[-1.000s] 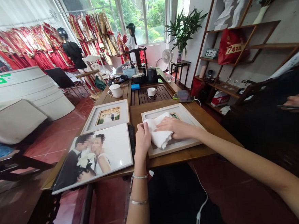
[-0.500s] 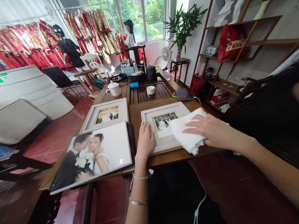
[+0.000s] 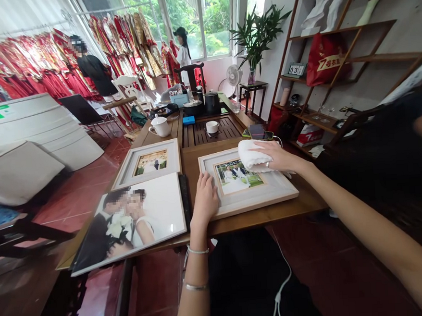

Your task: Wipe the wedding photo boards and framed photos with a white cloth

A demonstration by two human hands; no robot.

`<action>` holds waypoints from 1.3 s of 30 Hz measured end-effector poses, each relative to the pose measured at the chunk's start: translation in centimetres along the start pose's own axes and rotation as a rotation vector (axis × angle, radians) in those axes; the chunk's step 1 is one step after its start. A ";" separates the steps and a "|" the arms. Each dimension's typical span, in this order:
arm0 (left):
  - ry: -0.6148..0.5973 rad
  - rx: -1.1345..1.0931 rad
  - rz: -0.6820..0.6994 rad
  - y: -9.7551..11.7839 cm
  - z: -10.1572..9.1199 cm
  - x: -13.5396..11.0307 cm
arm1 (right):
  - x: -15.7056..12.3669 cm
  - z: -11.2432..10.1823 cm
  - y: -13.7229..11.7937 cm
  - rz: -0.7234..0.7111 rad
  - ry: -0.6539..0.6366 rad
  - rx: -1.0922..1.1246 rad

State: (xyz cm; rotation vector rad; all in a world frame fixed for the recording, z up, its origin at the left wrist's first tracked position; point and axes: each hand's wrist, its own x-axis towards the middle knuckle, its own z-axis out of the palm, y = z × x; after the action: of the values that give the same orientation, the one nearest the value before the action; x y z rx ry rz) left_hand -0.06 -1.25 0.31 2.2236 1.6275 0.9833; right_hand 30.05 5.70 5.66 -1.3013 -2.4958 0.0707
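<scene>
Cloth (image 3: pixel 251 156), fluffy white, rectangular pale-wood frame (image 3: pixel 256 205)

This looks like a wedding-wear shop or bridal photo studio. Red and gold garments (image 3: pixel 31 62) hang in a long row at the left, with a second row of costumes (image 3: pixel 130 43) near the window (image 3: pixel 216 27). The worktop (image 3: pixel 190 163) carries a framed wedding photograph (image 3: pixel 236 175), another framed picture (image 3: pixel 149 163) and a large couple's portrait (image 3: pixel 129 224). A slatted tea tray (image 3: pixel 194 136) suggests a reception corner; an open shelf unit (image 3: pixel 388 58) displays white statuettes (image 3: pixel 316 8).
</scene>
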 end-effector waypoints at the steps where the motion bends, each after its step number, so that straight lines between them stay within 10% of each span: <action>1: -0.005 0.005 -0.006 0.1 0.0 0.0 | 0.3 0.1 0.2 -0.005 -0.007 0.000; 20: -0.005 -0.041 -0.015 0.0 0.1 0.2 | -10.0 -3.4 -6.4 -0.093 0.027 0.023; 39: -0.039 -0.060 -0.033 -0.1 0.0 0.1 | 4.3 1.1 1.5 0.059 0.187 0.059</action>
State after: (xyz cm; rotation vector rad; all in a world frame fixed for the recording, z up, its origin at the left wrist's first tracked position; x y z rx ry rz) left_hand -0.18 -1.07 0.31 2.1560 1.5914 0.9620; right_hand 28.67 10.13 5.49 -1.2947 -2.2819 0.0344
